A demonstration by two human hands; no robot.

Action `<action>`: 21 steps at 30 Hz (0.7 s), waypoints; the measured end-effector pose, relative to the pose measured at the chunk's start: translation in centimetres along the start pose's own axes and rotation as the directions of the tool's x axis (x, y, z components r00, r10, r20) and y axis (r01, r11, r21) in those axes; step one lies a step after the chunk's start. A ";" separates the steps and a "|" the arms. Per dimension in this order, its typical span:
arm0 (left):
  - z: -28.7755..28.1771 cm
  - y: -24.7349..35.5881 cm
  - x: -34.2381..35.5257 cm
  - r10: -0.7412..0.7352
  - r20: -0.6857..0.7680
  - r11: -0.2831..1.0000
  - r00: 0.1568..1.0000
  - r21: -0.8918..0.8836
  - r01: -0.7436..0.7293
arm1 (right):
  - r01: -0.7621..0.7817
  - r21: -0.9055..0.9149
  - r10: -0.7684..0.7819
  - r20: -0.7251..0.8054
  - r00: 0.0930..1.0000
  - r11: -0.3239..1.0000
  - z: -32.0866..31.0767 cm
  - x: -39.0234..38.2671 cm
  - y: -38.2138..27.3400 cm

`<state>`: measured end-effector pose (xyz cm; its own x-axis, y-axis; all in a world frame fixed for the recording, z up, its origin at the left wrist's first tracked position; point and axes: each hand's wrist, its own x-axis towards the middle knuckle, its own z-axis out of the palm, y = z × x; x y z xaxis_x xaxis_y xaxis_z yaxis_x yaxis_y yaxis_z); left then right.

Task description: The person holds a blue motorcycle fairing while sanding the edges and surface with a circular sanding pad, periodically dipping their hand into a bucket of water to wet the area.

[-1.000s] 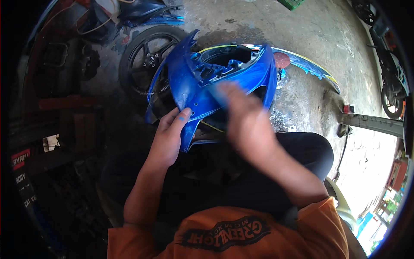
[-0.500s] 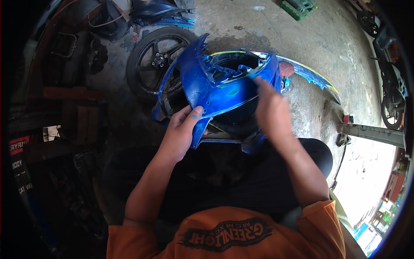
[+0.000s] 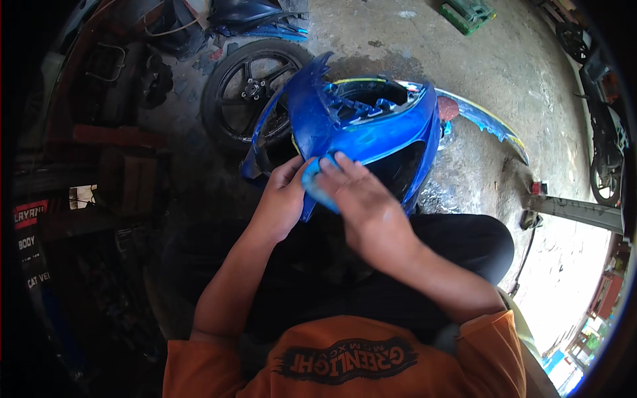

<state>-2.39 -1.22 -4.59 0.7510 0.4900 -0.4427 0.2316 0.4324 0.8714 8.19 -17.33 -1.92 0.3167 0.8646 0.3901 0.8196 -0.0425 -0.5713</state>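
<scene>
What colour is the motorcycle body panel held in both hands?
Glossy bright blue fairing panel; the head view shows it best.

Signs and packages in the workshop

A red rectangular sign (image 3: 28, 213) with white lettering is seen at nine o'clock, dark lettered panels (image 3: 30, 262) below it; a green crate (image 3: 468, 13) is set at one o'clock.

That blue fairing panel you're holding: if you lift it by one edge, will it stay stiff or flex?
The blue fairing panel looks like a thin moulded shell with big cutouts, so probably light and somewhat springy. Its glossy, wet-looking surface may be slippery. The pointed tips seem fragile; the left hand steadies its lower edge.
</scene>
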 end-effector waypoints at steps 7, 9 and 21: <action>0.0 0.5 -0.4 -0.070 0.069 0.996 0.995 0.057 0.066 | -0.367 -0.037 0.361 -0.109 0.926 0.930 -1.5 1.3 5.0; 0.5 -0.1 -0.4 0.015 -0.039 1.000 0.999 0.007 -0.015 | -0.064 -0.096 0.054 -0.099 0.994 0.993 0.1 0.4 1.8; 0.3 -0.5 -0.1 0.059 -0.015 0.998 0.998 -0.030 -0.059 | -0.002 -0.108 -0.001 -0.028 1.000 0.994 -0.4 0.3 1.8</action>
<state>-2.39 -1.75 -4.92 0.7542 0.5257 -0.3936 0.1681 0.4249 0.8895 9.91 -17.36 -2.58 0.3290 0.8504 0.4105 0.8659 -0.0982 -0.4905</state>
